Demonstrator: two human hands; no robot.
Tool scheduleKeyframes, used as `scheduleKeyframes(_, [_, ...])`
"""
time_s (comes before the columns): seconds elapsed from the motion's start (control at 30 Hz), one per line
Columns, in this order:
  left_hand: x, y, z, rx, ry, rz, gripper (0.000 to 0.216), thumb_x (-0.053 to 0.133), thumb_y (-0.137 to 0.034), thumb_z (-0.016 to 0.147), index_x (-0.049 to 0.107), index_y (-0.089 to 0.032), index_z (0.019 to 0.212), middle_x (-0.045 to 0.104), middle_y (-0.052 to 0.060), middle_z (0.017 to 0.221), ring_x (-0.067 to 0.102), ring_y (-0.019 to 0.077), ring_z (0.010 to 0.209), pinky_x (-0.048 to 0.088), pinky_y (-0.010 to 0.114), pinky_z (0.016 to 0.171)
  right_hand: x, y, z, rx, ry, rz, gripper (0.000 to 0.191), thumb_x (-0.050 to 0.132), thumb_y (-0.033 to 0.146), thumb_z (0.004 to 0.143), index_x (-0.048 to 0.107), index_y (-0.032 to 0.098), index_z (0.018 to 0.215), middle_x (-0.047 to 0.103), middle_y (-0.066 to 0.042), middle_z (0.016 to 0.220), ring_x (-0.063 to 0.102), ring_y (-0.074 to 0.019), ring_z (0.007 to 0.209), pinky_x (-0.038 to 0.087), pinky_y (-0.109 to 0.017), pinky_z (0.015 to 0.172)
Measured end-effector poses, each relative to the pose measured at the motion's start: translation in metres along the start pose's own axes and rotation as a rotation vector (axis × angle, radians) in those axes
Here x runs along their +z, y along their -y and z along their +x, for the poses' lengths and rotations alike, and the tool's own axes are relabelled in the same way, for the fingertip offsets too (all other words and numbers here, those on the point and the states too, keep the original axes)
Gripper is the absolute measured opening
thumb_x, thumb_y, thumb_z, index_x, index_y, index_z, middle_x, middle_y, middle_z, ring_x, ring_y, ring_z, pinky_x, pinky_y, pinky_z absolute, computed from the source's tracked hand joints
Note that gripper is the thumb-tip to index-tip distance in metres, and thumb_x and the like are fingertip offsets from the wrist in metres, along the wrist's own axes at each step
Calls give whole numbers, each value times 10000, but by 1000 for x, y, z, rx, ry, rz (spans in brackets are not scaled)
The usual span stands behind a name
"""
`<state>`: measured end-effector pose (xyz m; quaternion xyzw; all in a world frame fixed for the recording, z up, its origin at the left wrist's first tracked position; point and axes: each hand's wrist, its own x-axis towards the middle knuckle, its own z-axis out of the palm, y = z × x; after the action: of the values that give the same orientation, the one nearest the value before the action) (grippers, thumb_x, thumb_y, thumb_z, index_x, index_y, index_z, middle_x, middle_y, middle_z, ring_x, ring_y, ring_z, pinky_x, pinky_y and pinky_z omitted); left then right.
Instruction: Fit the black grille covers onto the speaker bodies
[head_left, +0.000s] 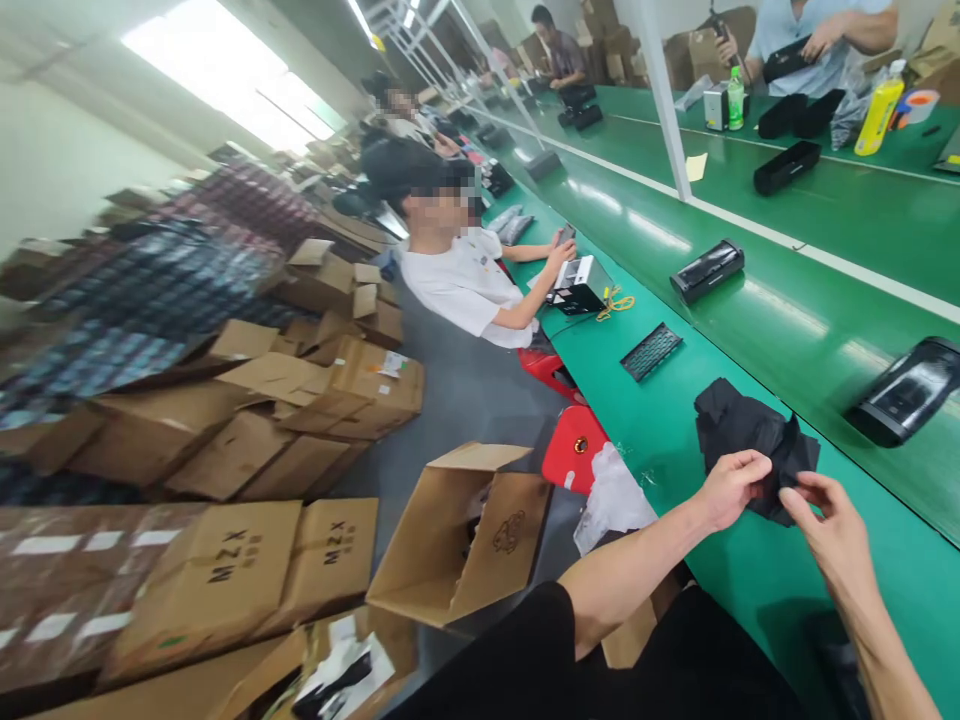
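Note:
On the green bench in front of me lies a crumpled pile of thin black cloth-like sheets or bags (739,425); their exact kind is unclear. My left hand (735,490) pinches the near edge of this material between thumb and fingers. Close beside it, my right hand (832,520) has its thumb and curled fingers on the right part of the same black material. Beyond the pile, a black perforated grille panel (652,351) rests flat on the bench. A shiny black cylindrical speaker (907,390) sits to the right of my hands on the line.
Another black speaker (707,270) lies farther along the green line. A co-worker in a white shirt (465,285) sits at left beside a small box-shaped device (581,285). A red stool (574,448), an open carton (457,535) and stacked cardboard boxes (225,560) stand left of the bench.

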<state>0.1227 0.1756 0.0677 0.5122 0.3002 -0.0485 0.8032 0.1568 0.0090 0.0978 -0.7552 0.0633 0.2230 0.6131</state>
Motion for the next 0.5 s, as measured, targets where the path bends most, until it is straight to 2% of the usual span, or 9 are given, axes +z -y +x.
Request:
scheduleKeyframes(0.07, [13,4,-5,18,30,42,745,766,-874,600,574,-172,757,545,1,706,555,125,647,514,287,644,11,1,5,-18,-6,13,515,895,646,635,750,205,858,721,-65,912,643,-276,890,539,-388,832])
scheduleKeyframes(0.13, [12,2,-2,63,-2,113,734,638,-911,702,538,-188,773,536,-3,711,567,139,656,529,297,636,4,-8,13,19,-47,42,488,900,637,657,750,202,822,688,-34,824,613,-239,803,537,-387,818])
scheduleKeyframes(0.23, [-6,-10,10,182,-136,279,616,475,-819,891,463,-213,779,481,-21,720,536,140,701,497,278,665,-32,-36,27,86,-158,177,528,901,670,632,699,214,803,655,-4,765,612,-214,738,566,-394,756])
scheduleKeyframes(0.33, [-18,-22,26,330,-197,514,421,450,-574,1004,449,-217,782,494,3,804,518,163,838,472,297,804,-78,-66,37,136,-309,303,602,943,653,484,590,225,718,647,0,739,629,-211,712,574,-385,673])
scheduleKeyframes(0.43, [-5,-17,37,428,-65,757,288,527,-383,968,483,-210,741,541,42,859,527,195,910,458,345,897,-120,-86,35,187,-406,348,589,989,505,398,563,214,681,641,-13,700,608,-201,632,548,-367,579])
scheduleKeyframes(0.5, [12,-4,37,447,54,899,284,624,-318,891,493,-202,666,549,51,794,538,208,871,461,362,873,-137,-91,31,207,-411,360,523,996,440,491,595,198,723,629,-6,685,577,-175,582,526,-335,538])
